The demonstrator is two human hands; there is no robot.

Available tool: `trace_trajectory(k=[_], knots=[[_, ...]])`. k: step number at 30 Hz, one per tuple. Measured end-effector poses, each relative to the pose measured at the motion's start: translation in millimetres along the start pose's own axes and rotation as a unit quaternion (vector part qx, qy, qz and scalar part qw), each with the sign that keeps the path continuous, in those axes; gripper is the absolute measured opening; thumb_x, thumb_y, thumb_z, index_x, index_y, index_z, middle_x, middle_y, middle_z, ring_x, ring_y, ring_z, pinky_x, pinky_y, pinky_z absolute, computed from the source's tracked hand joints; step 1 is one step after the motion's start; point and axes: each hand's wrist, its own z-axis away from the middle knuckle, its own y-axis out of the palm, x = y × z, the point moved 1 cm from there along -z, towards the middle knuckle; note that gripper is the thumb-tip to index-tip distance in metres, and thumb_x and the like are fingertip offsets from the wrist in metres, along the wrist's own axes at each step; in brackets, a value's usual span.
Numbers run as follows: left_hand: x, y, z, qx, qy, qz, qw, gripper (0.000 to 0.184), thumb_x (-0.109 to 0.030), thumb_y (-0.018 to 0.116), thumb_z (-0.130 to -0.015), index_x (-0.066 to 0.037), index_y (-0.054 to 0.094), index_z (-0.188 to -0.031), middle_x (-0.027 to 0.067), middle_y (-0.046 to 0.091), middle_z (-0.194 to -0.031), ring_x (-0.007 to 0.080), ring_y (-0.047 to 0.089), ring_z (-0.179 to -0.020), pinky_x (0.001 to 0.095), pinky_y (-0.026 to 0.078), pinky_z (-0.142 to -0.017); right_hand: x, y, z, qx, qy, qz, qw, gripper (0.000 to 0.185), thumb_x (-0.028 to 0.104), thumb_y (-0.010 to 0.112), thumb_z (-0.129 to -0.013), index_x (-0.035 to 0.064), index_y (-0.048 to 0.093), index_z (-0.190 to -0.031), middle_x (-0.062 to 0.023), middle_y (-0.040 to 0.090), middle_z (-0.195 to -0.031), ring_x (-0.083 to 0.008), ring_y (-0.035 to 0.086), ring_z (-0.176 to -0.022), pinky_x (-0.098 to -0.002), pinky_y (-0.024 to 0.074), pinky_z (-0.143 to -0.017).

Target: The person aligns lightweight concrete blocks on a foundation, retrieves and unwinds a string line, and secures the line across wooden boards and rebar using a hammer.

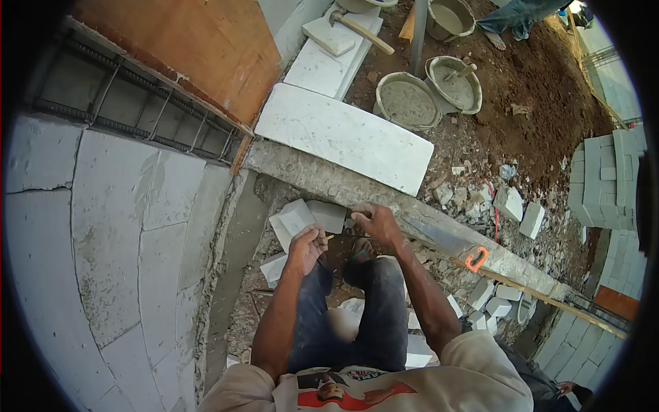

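My left hand [308, 247] is curled, its fingers drawn together, above my knees. A small yellow tip [330, 237] shows at its fingertips, and a thin dark line seems to run from there toward my right hand [376, 223]. My right hand is closed in a pinch near the edge of the concrete beam; what it holds is hidden. Pale cut blocks [295, 221] lie below and behind my hands. A handsaw with an orange handle [476, 259] rests on the beam [412, 206] to the right. A long white block [343, 136] lies across the beam ahead.
A hammer [364, 32] lies on stacked white blocks. Buckets of grey mortar [410, 101] stand on the soil, one with a tool in it. At left are a block wall [110, 233], rebar [154, 123] and an orange board [199, 55]. Rubble covers the ground; another person's leg [511, 20] shows.
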Motion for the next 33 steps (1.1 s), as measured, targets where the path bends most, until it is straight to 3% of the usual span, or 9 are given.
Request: trace_trajectory(k=[2,11,16,20,22,25,27,28,33], knots=[[3.3,-22.2,-45.4,0.021,0.037,0.029,0.999,0.024,-0.009,0.056,-0.106,-0.001,0.064,-0.127,0.0060,0.069,-0.099,0.0188,0.071,-0.088,0.0348,0.059,-0.080,-6.8,23.9,-89.4,-0.051,-0.069,-0.005,0.996,0.025,0.025,0.073,-0.097,0.0041,0.077,-0.110,-0.0189,0.077,-0.101,-0.0371,0.074,-0.093,-0.0436,0.0574,-0.083],[-81.6,-19.5,-182.2,0.033,0.270,-0.074,0.959,0.021,-0.015,0.059,-0.105,-0.003,0.066,-0.121,-0.0001,0.061,-0.090,0.0112,0.056,-0.074,0.0287,0.049,-0.070,27.7,91.7,-346.9,-0.218,-0.335,0.109,0.910,0.021,0.015,0.074,-0.092,0.0006,0.078,-0.107,-0.0219,0.074,-0.103,-0.0393,0.072,-0.100,-0.0462,0.0560,-0.089],[-116.9,-15.9,-175.3,-0.054,0.423,-0.203,0.882,0.020,-0.023,0.066,-0.105,-0.006,0.068,-0.116,-0.0061,0.052,-0.083,0.0050,0.042,-0.066,0.0239,0.040,-0.065,24.6,98.6,-363.2,-0.197,-0.367,0.153,0.896,0.022,0.017,0.074,-0.092,-0.0017,0.074,-0.104,-0.0215,0.070,-0.097,-0.0403,0.069,-0.098,-0.0495,0.0544,-0.089],[-146.4,0.5,-181.5,-0.104,0.460,-0.247,0.847,0.027,-0.025,0.066,-0.105,-0.003,0.069,-0.121,-0.0030,0.060,-0.089,0.0061,0.051,-0.072,0.0241,0.043,-0.068,22.2,103.3,-370.0,-0.209,-0.386,0.270,0.857,0.022,0.019,0.070,-0.095,-0.0019,0.070,-0.102,-0.0212,0.071,-0.097,-0.0386,0.069,-0.096,-0.0476,0.0538,-0.087],[-173.4,15.7,-193.3,-0.165,0.615,-0.408,0.654,0.038,-0.028,0.067,-0.104,0.001,0.068,-0.129,0.0024,0.069,-0.101,0.0084,0.059,-0.081,0.0252,0.047,-0.071,48.6,80.6,-347.8,-0.139,-0.370,0.216,0.893,0.022,0.019,0.068,-0.096,-0.0021,0.070,-0.102,-0.0229,0.072,-0.099,-0.0368,0.070,-0.099,-0.0470,0.0551,-0.086],[-203.5,37.5,-203.4,-0.083,0.624,-0.434,0.644,0.047,-0.029,0.068,-0.103,0.004,0.065,-0.137,0.0073,0.072,-0.112,0.0108,0.062,-0.089,0.0272,0.049,-0.071,85.0,48.5,-308.0,-0.064,-0.359,0.120,0.923,0.024,0.020,0.061,-0.099,-0.0024,0.070,-0.103,-0.0214,0.076,-0.097,-0.0301,0.075,-0.092,-0.0421,0.0570,-0.082],[-199.7,53.3,-187.5,-0.067,0.582,-0.447,0.676,0.042,-0.028,0.071,-0.102,0.002,0.070,-0.130,0.0054,0.073,-0.105,0.0080,0.060,-0.082,0.0255,0.046,-0.065,94.6,27.6,-272.5,-0.013,-0.330,0.028,0.943,0.025,0.019,0.059,-0.099,-0.0025,0.070,-0.103,-0.0169,0.077,-0.088,-0.0264,0.075,-0.079,-0.0394,0.0574,-0.078],[-192.5,60.0,-176.9,-0.022,0.556,-0.453,0.697,0.038,-0.029,0.072,-0.101,0.001,0.073,-0.124,0.0035,0.074,-0.100,0.0062,0.058,-0.078,0.0243,0.044,-0.063,92.0,22.8,-266.2,-0.024,-0.331,0.015,0.943,0.021,0.017,0.059,-0.104,-0.0014,0.069,-0.101,-0.0075,0.071,-0.081,-0.0141,0.066,-0.068,-0.0336,0.0532,-0.065],[-158.5,67.4,-182.4,0.075,0.534,-0.426,0.727,0.021,-0.023,0.076,-0.099,-0.003,0.079,-0.105,-0.0006,0.076,-0.086,0.0015,0.052,-0.067,0.0208,0.039,-0.058,59.3,0.8,-215.8,-0.021,-0.293,-0.038,0.955,0.021,0.016,0.062,-0.105,-0.0020,0.069,-0.098,-0.0022,0.064,-0.077,-0.0088,0.058,-0.065,-0.0282,0.0489,-0.059]])
